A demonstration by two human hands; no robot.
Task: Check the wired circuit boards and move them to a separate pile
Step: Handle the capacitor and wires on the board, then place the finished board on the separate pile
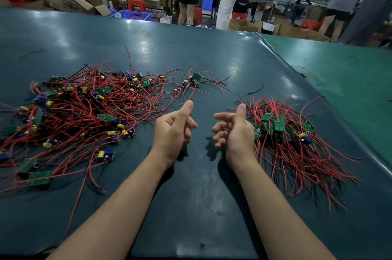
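1. Two hands are hovering over the dark surface (pixel 201 58), side by side and apart, between two piles of wired boards.
2. The left hand (pixel 172 129) is holding nothing; its thumb is pointing up and its fingers are curling loosely toward the palm.
3. The right hand (pixel 233 132) is also holding nothing, with relaxed, half-bent fingers spreading toward the left hand and its thumb raised. Its back is sitting just beside the right pile.
4. The left pile (pixel 80 111) is lying loose and wide, a tangle of red wires with green boards carrying yellow and blue parts; the boards are too many and too tangled to count exactly.
5. The right pile (pixel 292 139) is lying tighter, with its red wires fanning toward the near right; about ten green boards are showing at its top, mostly plain side up.
6. One stray board (pixel 196 78) is sitting apart, beyond the hands, at the far edge of the left pile.
7. One loose black wire (pixel 254 90) is lying between that board and the right pile.
8. Several people are standing behind the surface, among cartons and red stools.
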